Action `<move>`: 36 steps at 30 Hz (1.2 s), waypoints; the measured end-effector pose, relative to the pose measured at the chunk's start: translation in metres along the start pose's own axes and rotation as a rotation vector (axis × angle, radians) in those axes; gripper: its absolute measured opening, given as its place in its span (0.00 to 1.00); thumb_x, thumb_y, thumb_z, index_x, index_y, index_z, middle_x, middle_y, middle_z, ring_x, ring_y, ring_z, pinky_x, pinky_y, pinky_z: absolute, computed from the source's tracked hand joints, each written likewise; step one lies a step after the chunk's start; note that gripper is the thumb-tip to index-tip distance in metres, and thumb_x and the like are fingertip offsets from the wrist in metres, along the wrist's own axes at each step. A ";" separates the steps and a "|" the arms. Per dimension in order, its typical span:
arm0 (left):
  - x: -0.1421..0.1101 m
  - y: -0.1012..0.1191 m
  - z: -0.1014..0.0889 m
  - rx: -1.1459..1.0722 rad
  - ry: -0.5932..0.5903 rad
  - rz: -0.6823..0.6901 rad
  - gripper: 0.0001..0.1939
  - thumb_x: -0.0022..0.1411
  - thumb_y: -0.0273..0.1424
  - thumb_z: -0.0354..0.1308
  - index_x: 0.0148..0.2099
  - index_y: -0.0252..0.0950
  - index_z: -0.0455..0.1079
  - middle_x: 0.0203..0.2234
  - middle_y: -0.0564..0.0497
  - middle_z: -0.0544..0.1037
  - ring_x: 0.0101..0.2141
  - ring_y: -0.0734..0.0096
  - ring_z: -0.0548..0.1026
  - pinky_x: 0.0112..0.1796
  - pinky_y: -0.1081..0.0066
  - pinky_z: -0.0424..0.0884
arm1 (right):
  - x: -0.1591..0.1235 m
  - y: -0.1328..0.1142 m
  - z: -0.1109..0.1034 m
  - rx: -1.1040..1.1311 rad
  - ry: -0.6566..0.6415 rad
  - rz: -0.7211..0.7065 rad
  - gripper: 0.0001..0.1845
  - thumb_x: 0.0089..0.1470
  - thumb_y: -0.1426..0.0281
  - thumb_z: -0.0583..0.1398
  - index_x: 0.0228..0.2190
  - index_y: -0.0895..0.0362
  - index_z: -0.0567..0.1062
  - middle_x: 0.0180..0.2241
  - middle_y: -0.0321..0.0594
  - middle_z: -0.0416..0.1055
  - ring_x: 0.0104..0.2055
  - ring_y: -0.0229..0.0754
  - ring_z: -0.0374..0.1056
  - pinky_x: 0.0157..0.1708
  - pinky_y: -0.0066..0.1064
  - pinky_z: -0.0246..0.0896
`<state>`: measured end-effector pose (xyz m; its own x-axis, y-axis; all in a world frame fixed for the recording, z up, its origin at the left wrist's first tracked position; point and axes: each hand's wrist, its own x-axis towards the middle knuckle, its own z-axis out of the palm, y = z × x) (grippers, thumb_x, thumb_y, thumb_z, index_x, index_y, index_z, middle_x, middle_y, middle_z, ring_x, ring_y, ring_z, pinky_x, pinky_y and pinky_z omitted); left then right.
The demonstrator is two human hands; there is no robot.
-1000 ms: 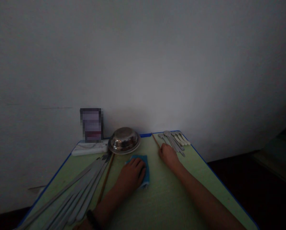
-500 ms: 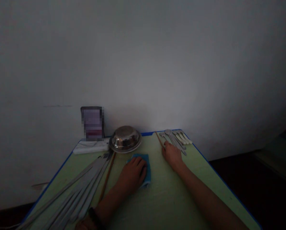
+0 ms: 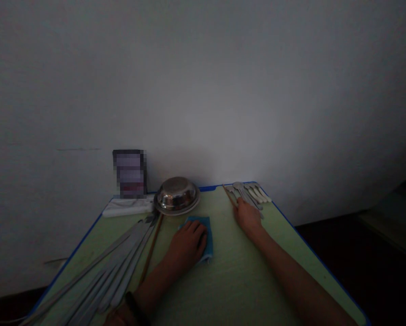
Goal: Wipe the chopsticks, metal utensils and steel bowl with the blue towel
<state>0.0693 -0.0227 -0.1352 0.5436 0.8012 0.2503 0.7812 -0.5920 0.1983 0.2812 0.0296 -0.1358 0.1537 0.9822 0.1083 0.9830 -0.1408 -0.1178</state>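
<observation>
My left hand [image 3: 188,239] rests on a folded blue cloth [image 3: 208,233] in the middle of the table, its fingers curled over it. Farther right, my right hand [image 3: 248,218] is closed around the near end of a wooden chopstick [image 3: 229,196], which points toward the wall. Directly right of that chopstick lie several metal spoons [image 3: 246,194], their handles partly covered by my right hand. Beyond them is a group of utensils with pale handles [image 3: 261,194]. A second wooden chopstick [image 3: 152,250] lies left of the cloth, partly behind my left forearm.
An upturned metal bowl [image 3: 177,194] stands at the back. Several long flat metal utensils [image 3: 121,267] fan out at the left. A screen device [image 3: 130,174] stands behind a white object [image 3: 128,208]. The green table [image 3: 237,276] has a blue edge and meets the wall.
My right hand has shifted slightly right with the chopstick, closer to the spoons. My left hand stays on the cloth. The whole view has shifted a little.
</observation>
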 end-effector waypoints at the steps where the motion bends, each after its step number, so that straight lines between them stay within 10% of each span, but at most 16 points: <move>1: 0.000 0.000 0.000 0.000 0.001 0.001 0.10 0.63 0.29 0.44 0.40 0.36 0.67 0.36 0.47 0.71 0.38 0.63 0.68 0.39 0.65 0.66 | 0.000 0.000 0.000 0.001 0.000 0.003 0.16 0.57 0.69 0.44 0.43 0.58 0.65 0.38 0.49 0.73 0.38 0.50 0.71 0.34 0.36 0.60; 23: 0.002 0.002 -0.009 -0.053 -0.068 -0.042 0.10 0.64 0.29 0.44 0.41 0.36 0.66 0.38 0.46 0.71 0.39 0.64 0.69 0.41 0.67 0.65 | -0.019 -0.008 -0.005 0.137 0.071 -0.100 0.14 0.56 0.65 0.49 0.42 0.56 0.65 0.44 0.46 0.68 0.39 0.44 0.68 0.34 0.32 0.58; 32: -0.002 -0.063 -0.066 0.058 -0.340 -0.320 0.10 0.62 0.34 0.50 0.36 0.34 0.69 0.29 0.50 0.74 0.30 0.68 0.73 0.32 0.68 0.68 | -0.061 -0.062 0.010 0.509 -0.015 -0.575 0.17 0.58 0.60 0.46 0.40 0.56 0.67 0.37 0.40 0.70 0.35 0.37 0.66 0.36 0.28 0.57; 36: -0.012 -0.081 -0.072 0.132 -0.439 -0.510 0.13 0.63 0.34 0.53 0.47 0.33 0.65 0.42 0.47 0.72 0.38 0.66 0.73 0.37 0.61 0.71 | -0.058 -0.070 0.009 0.513 -0.068 -0.610 0.21 0.56 0.55 0.47 0.41 0.56 0.68 0.38 0.41 0.69 0.38 0.40 0.66 0.37 0.31 0.57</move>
<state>-0.0228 0.0095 -0.0863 0.1504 0.9549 -0.2561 0.9883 -0.1383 0.0650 0.2023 -0.0161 -0.1425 -0.4184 0.8755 0.2419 0.7206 0.4821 -0.4984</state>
